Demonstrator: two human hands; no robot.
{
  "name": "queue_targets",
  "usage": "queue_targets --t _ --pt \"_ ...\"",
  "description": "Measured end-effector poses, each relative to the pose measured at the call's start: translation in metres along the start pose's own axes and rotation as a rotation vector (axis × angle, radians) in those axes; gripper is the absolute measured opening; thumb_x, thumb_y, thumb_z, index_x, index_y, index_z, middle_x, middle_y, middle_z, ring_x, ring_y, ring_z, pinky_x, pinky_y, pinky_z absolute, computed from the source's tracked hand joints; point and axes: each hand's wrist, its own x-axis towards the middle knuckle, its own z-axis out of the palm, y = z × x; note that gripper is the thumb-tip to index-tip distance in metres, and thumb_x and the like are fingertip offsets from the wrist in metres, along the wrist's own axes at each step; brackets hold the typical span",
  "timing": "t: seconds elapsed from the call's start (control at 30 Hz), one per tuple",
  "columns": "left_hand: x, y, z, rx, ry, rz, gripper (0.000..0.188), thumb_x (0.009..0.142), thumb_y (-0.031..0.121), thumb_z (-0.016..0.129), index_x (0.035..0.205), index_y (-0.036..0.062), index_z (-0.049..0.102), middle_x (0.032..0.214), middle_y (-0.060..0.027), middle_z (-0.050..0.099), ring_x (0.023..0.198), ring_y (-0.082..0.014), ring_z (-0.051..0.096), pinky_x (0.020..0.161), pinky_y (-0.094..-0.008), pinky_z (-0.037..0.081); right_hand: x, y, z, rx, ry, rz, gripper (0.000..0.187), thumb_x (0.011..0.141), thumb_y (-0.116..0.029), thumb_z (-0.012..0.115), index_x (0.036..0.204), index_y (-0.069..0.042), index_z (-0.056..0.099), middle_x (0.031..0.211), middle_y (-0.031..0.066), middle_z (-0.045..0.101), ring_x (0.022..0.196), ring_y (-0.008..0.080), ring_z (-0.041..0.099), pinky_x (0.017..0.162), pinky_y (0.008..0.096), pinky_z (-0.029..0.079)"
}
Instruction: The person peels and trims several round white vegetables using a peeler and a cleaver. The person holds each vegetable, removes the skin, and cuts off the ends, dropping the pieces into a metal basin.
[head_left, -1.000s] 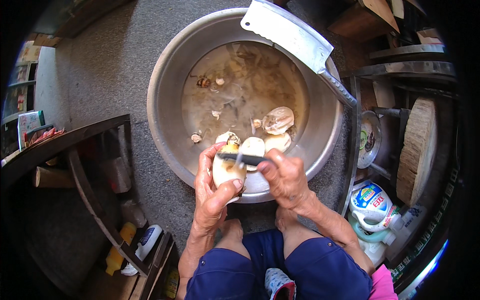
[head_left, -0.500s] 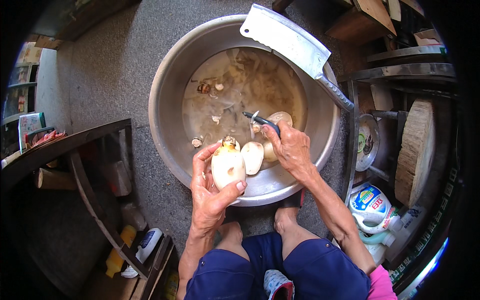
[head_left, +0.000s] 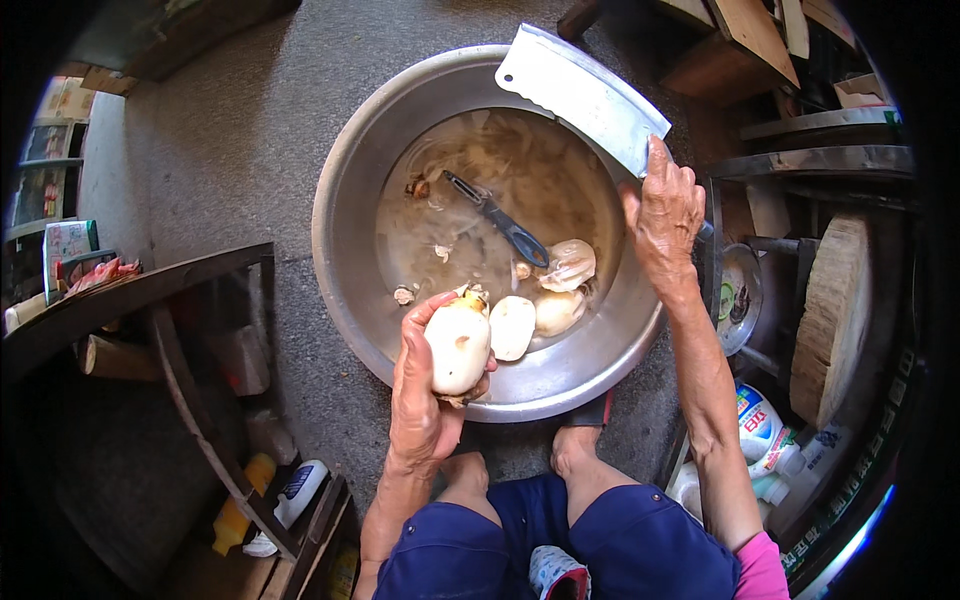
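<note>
My left hand (head_left: 412, 405) holds a peeled, cream-coloured lotus root segment (head_left: 459, 350) with brown ends, over the basin's near edge. My right hand (head_left: 668, 222) is closed around the handle of a cleaver (head_left: 583, 95); its wide blade lies across the far right rim of a large metal basin (head_left: 350, 235). The hand hides most of the handle. A dark-handled peeler (head_left: 515, 238) lies in the basin's cloudy water among peelings. Beside my left hand, another pale lotus root segment (head_left: 513, 328) sits in the basin, with further pieces (head_left: 560, 312) to its right.
Dark frames stand at the left (head_left: 190, 400) and right (head_left: 835, 162). A thick round wooden block (head_left: 832, 320), a metal dish (head_left: 740, 300) and detergent bottles (head_left: 765, 430) are on the right. Yellow (head_left: 243, 500) and white bottles (head_left: 298, 492) lie at lower left.
My right hand has let go of the peeler, which now lies in the water, and has moved right onto the cleaver's handle. My left hand still holds the lotus root.
</note>
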Motion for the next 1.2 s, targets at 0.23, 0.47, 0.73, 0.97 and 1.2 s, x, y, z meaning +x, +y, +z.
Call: queue_targets --t 0.23,0.47,0.73,0.97,1.2 --pt "0.002 0.004 -0.007 -0.157 0.028 -0.07 0.053 0.104 0.052 0.038 0.135 0.009 0.045 0.111 -0.0105 0.064 0.081 -0.0205 0.067 0.06 -0.0259 0.053 -0.016 -0.012 -0.025 0.27 0.13 -0.034 0.058 0.075 -0.004 0.068 0.133 -0.006 0.057 0.092 0.0159 0.071 0.077 0.0305 0.068 0.073 0.0401 0.055" --pt "0.008 -0.03 -0.044 -0.264 0.256 -0.027 0.054 0.102 0.051 0.043 0.13 0.006 0.052 0.115 -0.0149 0.065 0.105 -0.0275 0.065 0.084 -0.0443 0.057 -0.101 -0.057 -0.119 0.496 -0.192 -0.359 0.068 0.06 -0.008 0.068 0.127 -0.008 0.067 0.06 0.0003 0.05 0.049 0.0169 0.046 0.046 0.0327 0.035" --pt "0.038 0.0 -0.088 -0.346 0.03 -0.381 0.069 0.097 0.063 0.041 0.136 0.0057 0.048 0.112 -0.0237 0.063 0.093 -0.0305 0.069 0.079 -0.0434 0.061 -0.118 -0.073 -0.132 0.595 -0.236 -0.483 0.056 0.069 -0.009 0.066 0.125 -0.009 0.069 0.055 -0.0023 0.032 0.048 0.0138 0.04 0.045 0.0317 0.031" --pt "0.046 -0.006 -0.063 -0.045 0.126 -0.073 0.065 0.099 0.06 0.039 0.135 0.0066 0.047 0.112 -0.023 0.063 0.091 -0.0295 0.069 0.076 -0.0416 0.062 -0.119 -0.072 -0.137 0.586 -0.258 -0.481 0.055 0.07 -0.013 0.068 0.125 -0.006 0.068 0.055 -0.002 0.035 0.048 0.0137 0.042 0.044 0.0315 0.032" --pt "0.065 -0.003 -0.065 -0.102 0.105 -0.004 0.062 0.099 0.058 0.041 0.135 0.0074 0.047 0.114 -0.0213 0.063 0.095 -0.0288 0.068 0.079 -0.0417 0.061 -0.122 -0.075 -0.135 0.619 -0.247 -0.487 0.059 0.069 -0.017 0.068 0.126 -0.002 0.067 0.055 -0.0013 0.036 0.048 0.0138 0.044 0.044 0.0313 0.034"
